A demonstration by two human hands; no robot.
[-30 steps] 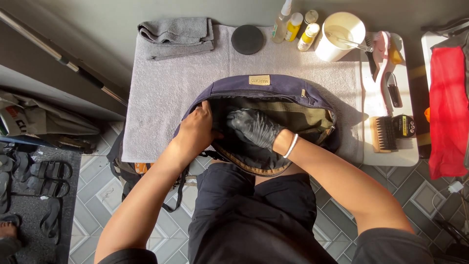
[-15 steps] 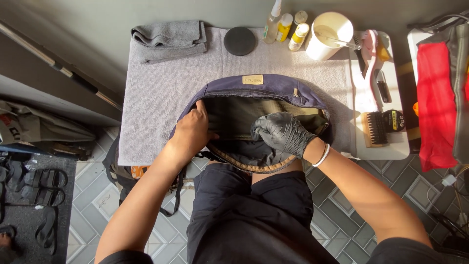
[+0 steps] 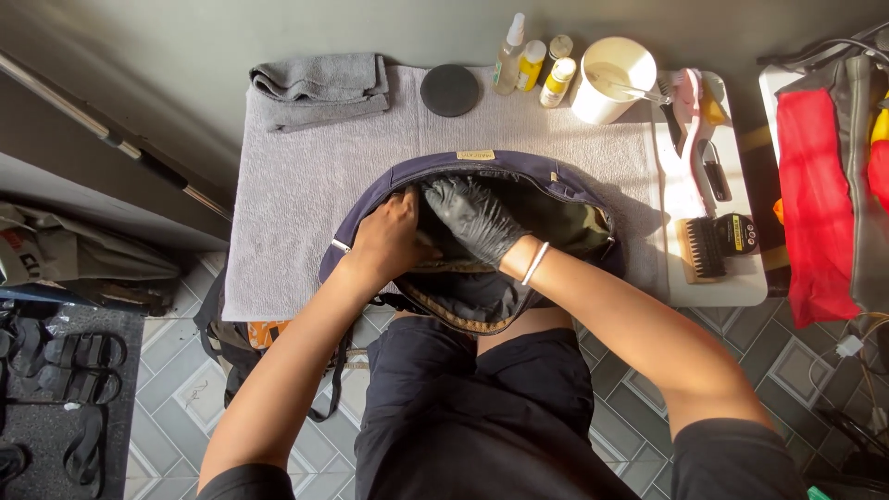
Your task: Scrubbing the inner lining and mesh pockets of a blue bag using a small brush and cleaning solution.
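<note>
Item: navy fabric bag with olive lining (image 3: pixel 519 171), lying unzipped on the grey towel-covered table (image 3: pixel 296 204), at its near edge. I see my bare left hand (image 3: pixel 384 243) clamped on the rim, spreading the mouth. My black-gloved right hand (image 3: pixel 474 218) is inside, fingers spread flat on the lining, gripping nothing. Brush (image 3: pixel 704 248) well to the right.

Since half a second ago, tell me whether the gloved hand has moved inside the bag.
Yes. The right hand in the black glove has slid left across the open navy bag, away from its right end and toward the bare left hand.
</note>
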